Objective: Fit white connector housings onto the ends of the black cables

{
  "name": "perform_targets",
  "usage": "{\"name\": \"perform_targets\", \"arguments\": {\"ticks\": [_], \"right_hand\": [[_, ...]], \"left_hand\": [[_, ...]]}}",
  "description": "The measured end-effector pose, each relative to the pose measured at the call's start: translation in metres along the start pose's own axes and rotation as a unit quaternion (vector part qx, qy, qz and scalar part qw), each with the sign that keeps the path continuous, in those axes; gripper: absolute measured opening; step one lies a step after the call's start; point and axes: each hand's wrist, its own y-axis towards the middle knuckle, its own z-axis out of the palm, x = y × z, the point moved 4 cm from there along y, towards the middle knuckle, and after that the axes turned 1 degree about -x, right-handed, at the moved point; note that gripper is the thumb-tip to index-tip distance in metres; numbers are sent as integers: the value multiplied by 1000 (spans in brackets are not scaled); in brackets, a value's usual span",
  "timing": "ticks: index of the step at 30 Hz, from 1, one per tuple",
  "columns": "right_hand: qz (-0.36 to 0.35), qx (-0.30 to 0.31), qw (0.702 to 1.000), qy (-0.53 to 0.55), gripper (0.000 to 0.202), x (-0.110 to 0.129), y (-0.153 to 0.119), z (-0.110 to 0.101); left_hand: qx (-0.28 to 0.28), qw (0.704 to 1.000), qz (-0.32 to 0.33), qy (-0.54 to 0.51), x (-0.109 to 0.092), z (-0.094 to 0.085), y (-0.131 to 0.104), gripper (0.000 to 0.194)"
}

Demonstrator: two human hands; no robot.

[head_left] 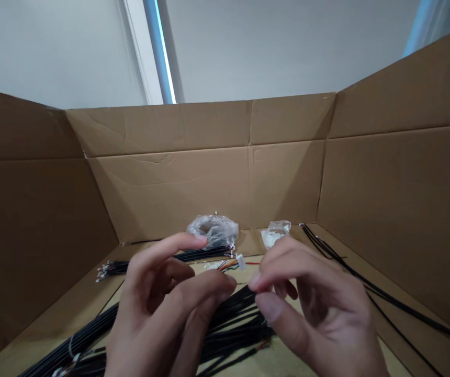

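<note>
In the middle of the head view, a small white plug connector (241, 261) sits on thin coloured wires (228, 265), orange, brown and green among them. My left hand (170, 309) is closed with thumb and forefinger pinched around these wires, just below the connector; the grip itself is partly hidden. A red wire (252, 263) leaves the connector's right side and runs behind the fingers of my right hand (311, 303), which are curled in a pinch. Below both hands lies a bundle of black cables (233, 324), partly covered by them.
A tied bundle of black cables (87, 330) lies at left. Behind are more cables with white plugs (111, 269), a clear plastic bag (213, 230) and a smaller bag of white parts (276, 234). Long black cables (397, 309) run along the right. Cardboard walls (209, 183) enclose the surface.
</note>
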Motion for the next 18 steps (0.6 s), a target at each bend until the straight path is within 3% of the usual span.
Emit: {"name": "perform_targets", "arguments": {"ticks": [4, 9, 14, 18], "right_hand": [[-96, 0, 990, -103, 21, 6, 2, 3], [-134, 8, 981, -141, 13, 7, 7, 4], [-36, 11, 996, -77, 8, 2, 8, 2], [61, -24, 997, -44, 7, -7, 5, -5]], "left_hand": [[23, 1000, 19, 5, 2, 0, 1, 22], [36, 999, 33, 19, 0, -2, 1, 25], [51, 996, 62, 33, 1, -2, 1, 24], [63, 994, 86, 38, 2, 0, -2, 21]]}}
